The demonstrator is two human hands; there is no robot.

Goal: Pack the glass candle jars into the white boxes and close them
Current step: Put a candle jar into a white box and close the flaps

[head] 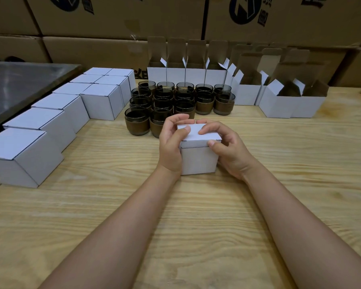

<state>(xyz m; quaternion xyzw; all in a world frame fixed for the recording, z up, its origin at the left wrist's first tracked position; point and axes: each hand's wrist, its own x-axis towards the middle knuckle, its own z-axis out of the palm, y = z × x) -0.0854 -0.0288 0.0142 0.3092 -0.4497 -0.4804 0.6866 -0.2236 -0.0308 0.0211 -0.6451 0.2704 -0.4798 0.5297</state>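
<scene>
White box (198, 157): being closed right now, standing on the wooden table (206, 205) directly between the two sets of fingers. Gripping its side with the left hand (171, 147), thumb lying across the lid. Pinching the lid's front edge with the right hand (229, 151), forefinger on top and thumb at the lip, working the tuck flap in (not fully seated yet, judging by the gap). Judging the job as partly done: about ten closed boxes (101, 100) lining up beyond the left fingers, roughly twenty glass candle jars (164, 97) waiting unpacked just past the fingertips, and open boxes (196, 75) standing farther back and out beyond the right fingers. Not seeing inside the held box; nearest open ones looking empty.
</scene>
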